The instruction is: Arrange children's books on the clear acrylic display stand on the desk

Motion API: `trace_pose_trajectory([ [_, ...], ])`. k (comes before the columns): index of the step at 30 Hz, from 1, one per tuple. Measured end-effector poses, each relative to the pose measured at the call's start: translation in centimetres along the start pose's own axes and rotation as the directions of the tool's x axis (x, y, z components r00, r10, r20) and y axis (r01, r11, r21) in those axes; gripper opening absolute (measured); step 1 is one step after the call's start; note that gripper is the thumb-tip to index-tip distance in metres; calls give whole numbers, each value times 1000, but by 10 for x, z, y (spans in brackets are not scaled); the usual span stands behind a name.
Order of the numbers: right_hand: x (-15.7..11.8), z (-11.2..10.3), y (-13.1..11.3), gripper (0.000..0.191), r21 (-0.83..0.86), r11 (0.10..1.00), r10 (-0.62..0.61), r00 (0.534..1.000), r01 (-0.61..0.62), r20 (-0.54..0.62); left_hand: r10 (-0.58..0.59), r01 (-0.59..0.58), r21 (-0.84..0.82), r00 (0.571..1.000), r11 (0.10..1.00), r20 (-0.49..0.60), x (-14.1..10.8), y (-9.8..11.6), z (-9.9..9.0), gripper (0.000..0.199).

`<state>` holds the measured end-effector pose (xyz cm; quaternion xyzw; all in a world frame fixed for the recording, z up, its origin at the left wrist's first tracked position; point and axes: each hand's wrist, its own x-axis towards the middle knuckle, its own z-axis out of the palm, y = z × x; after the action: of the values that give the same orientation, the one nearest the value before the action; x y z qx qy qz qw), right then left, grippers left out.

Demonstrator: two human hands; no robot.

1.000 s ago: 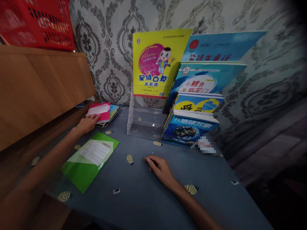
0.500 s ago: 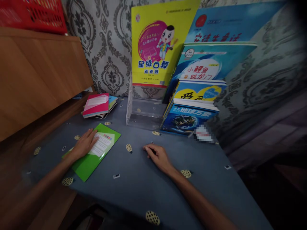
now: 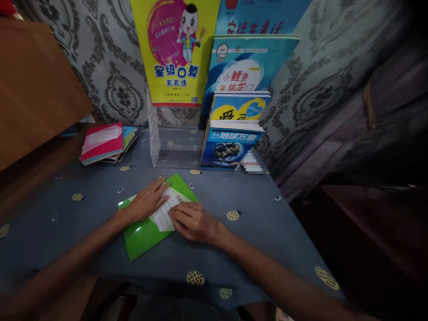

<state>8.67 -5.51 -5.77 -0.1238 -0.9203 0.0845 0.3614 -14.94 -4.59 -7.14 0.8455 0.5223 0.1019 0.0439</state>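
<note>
A thin green book point(image 3: 142, 240) with a pale printed panel lies slantwise on the cloth-covered table. My left hand point(image 3: 146, 204) rests flat across its upper left part, fingers stretched out. At the book's right side, my right hand point(image 3: 194, 223) is closed, its bent fingertips on the cover and panel edge. The thumb and the undersides of those fingers are hidden, so the exact grip cannot be seen. Just beyond the book stands a clear acrylic book rack point(image 3: 154, 147).
On the rack's right stand several picture books point(image 3: 230, 145), with a yellow workbook point(image 3: 174, 53) at the back left. A small stack of books topped by a pink one point(image 3: 103, 140) lies at the left. A wooden cabinet point(image 3: 36, 89) borders the table's left side.
The green book has moved right across the table and turned, with my left hand still on it. My right hand has come from the bare cloth onto the book's right side. The view has shifted.
</note>
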Motion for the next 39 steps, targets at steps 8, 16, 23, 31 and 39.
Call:
trace_pose_trajectory([
  [8, 8, -4, -9, 28, -97, 991, -76, 991, 87, 113, 311, -307, -121, 950, 944, 12, 74, 41, 21, 51],
  [16, 10, -2, -5, 18, -94, 993, -39, 938, 76, 346, 271, -295, -462, 955, 836, -119, 109, 71, 11, 41],
  [23, 12, -4, 2, 28, -29, 999, 40, 901, -30, 432, -34, -83, -569, 981, 818, -193, 81, 55, -1, 31],
  [31, -4, -5, 12, 38, -17, 967, 242, 902, -253, 358, -39, -36, -657, 994, 753, -100, 73, 44, 3, 32],
  [39, -33, -32, 34, 46, -144, 879, 477, 841, -455, 254, 34, -95, -530, 992, 843, -124, 71, 46, 5, 32],
])
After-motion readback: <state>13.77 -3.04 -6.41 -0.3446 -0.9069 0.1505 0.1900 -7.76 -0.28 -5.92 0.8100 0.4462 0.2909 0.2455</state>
